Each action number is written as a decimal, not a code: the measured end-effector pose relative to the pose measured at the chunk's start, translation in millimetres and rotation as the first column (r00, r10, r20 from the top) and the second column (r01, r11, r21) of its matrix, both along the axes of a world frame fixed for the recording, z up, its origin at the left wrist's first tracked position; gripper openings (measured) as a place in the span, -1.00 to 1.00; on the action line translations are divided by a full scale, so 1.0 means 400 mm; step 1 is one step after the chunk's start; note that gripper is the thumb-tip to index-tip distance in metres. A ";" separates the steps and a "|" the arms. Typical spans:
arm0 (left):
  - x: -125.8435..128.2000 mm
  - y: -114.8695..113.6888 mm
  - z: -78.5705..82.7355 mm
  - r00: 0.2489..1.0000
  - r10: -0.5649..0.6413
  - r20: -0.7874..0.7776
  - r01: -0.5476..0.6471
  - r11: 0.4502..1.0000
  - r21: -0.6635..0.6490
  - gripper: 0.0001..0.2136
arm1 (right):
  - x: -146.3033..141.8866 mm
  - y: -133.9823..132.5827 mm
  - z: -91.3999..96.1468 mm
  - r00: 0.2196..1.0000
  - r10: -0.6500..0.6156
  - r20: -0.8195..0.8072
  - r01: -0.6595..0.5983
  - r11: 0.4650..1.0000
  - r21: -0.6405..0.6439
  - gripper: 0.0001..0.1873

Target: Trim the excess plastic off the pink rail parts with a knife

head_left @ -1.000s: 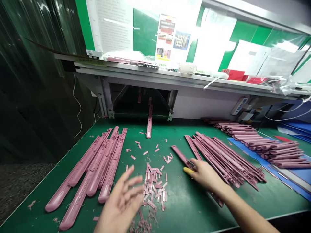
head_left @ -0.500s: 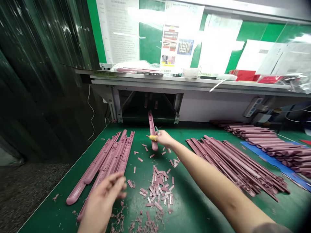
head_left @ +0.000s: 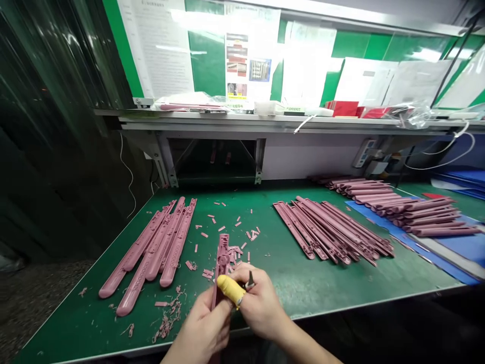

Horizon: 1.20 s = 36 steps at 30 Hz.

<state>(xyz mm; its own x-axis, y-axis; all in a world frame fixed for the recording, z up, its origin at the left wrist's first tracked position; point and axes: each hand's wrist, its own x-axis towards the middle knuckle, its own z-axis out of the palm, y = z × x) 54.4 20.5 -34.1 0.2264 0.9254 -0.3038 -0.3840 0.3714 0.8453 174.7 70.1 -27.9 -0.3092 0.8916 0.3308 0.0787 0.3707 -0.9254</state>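
Head view. Your work sits close to the front edge of the green-topped surface [head_left: 322, 288]. That edge runs just below your hands, and the left edge slants away toward a dark strip curtain [head_left: 56, 126]. A shelf [head_left: 265, 119] hung with posted papers [head_left: 250, 55] bounds the far side. Open green mat runs in a lane between the two nearest bundles and in a band in front of the right one.

On the surface, a bundle of pink moulded strips [head_left: 151, 247] lies to your left, with a second bundle [head_left: 329, 230] to your right. Farther right, a stack of strips [head_left: 401, 210] rests partly on a blue sheet [head_left: 373, 215]. Small pink offcuts [head_left: 235, 253] scatter between the bundles, just beyond your hands. Curled shavings [head_left: 166, 316] lie beside your left hand.

Left hand [head_left: 204, 323]: closed around the near end of one strip [head_left: 223, 265], which points away over the offcuts. Right hand [head_left: 261, 308]: closed on a small craft knife [head_left: 250, 280], tip up, just beside the strip. A yellow finger cot [head_left: 229, 290] on that hand touches the strip.
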 end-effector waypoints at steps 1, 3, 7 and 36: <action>-0.009 -0.010 0.001 1.000 -0.006 0.007 0.006 1.000 -0.011 -0.63 | 0.004 0.006 -0.002 0.999 0.036 -0.030 -0.037 0.998 -0.041 -0.64; -0.033 -0.025 0.002 0.999 0.017 0.032 -0.016 1.000 -0.015 -0.58 | 0.028 0.023 0.002 0.994 0.110 -0.019 -0.112 0.983 -0.146 -0.68; -0.107 -0.058 -0.011 0.990 0.131 -0.042 -0.131 0.991 0.009 -0.54 | 0.109 0.044 0.042 0.960 0.124 0.249 -0.092 0.986 -0.137 -0.54; -0.250 -0.127 -0.060 0.301 0.848 -0.436 0.239 0.376 0.895 -0.46 | 0.040 -0.102 0.123 0.978 0.202 -0.055 -0.199 0.979 0.046 -0.66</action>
